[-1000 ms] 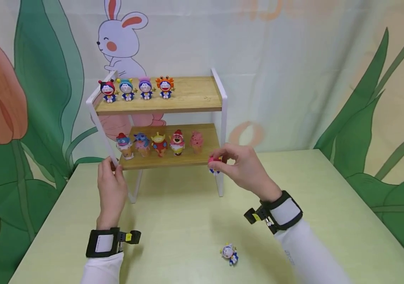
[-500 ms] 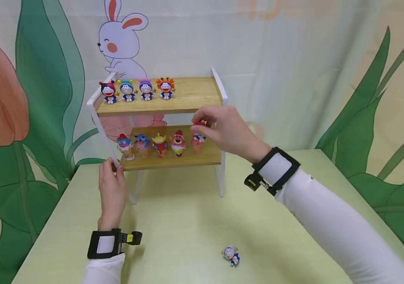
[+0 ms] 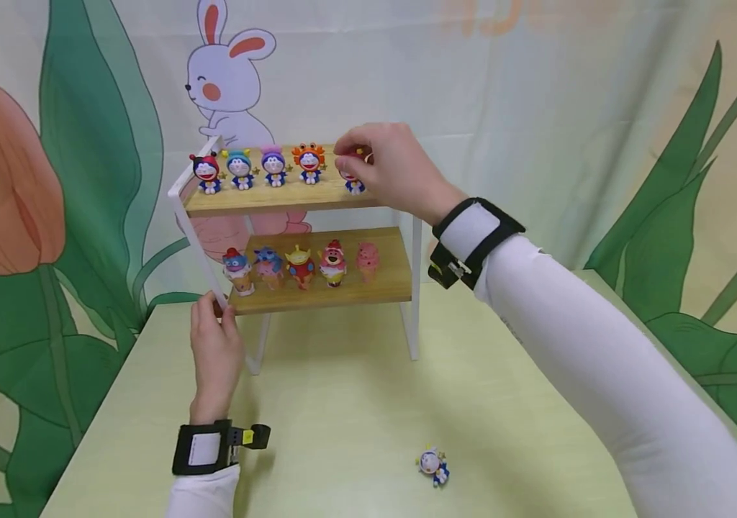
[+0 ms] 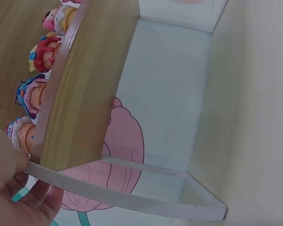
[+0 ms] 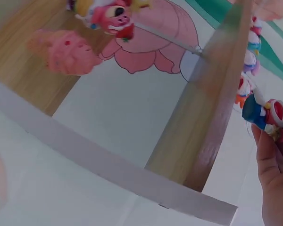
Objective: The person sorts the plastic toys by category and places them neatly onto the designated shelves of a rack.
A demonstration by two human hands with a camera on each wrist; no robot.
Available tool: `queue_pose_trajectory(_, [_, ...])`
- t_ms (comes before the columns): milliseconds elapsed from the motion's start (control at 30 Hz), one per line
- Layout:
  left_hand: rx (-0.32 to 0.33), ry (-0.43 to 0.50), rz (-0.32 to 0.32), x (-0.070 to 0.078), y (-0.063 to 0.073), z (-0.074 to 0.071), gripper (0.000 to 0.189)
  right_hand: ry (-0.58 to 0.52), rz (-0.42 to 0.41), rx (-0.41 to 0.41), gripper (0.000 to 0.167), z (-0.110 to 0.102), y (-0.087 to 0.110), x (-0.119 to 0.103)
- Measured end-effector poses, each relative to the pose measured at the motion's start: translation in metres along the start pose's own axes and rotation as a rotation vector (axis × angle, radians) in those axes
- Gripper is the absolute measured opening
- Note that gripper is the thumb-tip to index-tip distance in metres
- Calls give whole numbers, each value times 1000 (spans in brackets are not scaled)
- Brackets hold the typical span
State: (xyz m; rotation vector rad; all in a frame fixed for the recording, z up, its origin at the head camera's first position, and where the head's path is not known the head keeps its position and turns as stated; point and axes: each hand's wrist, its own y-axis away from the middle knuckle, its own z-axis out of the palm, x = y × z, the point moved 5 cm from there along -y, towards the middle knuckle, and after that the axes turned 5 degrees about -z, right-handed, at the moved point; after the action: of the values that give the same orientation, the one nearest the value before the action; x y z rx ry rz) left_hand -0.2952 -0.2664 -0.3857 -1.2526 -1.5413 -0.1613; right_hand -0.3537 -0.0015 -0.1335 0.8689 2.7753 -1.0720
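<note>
My right hand (image 3: 394,164) pinches a small blue-and-white figurine (image 3: 353,183) with a red hood, over the right part of the shelf's upper board (image 3: 291,201). In the right wrist view the figurine (image 5: 269,113) sits between thumb and fingers near the board's edge. To its left on that board stand several similar figurines (image 3: 274,167), the nearest with an orange crab hood (image 3: 309,164). At the lower left, my left hand (image 3: 216,349) grips the white side frame (image 4: 108,197) of the shelf beside the lower board.
Several ice-cream-cone figurines (image 3: 301,267) stand in a row on the lower board (image 3: 317,298). One more blue-and-white figurine (image 3: 433,466) lies on the pale table (image 3: 342,403) in front. Behind the shelf hangs a printed curtain (image 3: 524,108).
My right hand has carried the figurine from beside the lower board up and left to the upper board. The left hand keeps its grip on the frame.
</note>
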Motion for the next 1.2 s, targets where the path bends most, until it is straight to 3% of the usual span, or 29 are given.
queue_pose_trajectory(133, [11,2,18,-1,0,0,32,0,92,40,19,2,-13,12])
queue_pose_trajectory(433, [18,4,33,-1,0,1,30,36,231,-3,20,16,-27,25])
queue_pose_trajectory(600, [36,-11,61,1,-1,0,26,39,259,-30,21,18,-28,25])
queue_pose_trajectory(867, [32,-29,28,1,-1,-5,29,32,272,-68,21,23,-33,22])
queue_pose_trajectory(1200, [15,-10,10,1,1,0,31,51,283,-112,24,24,-33,24])
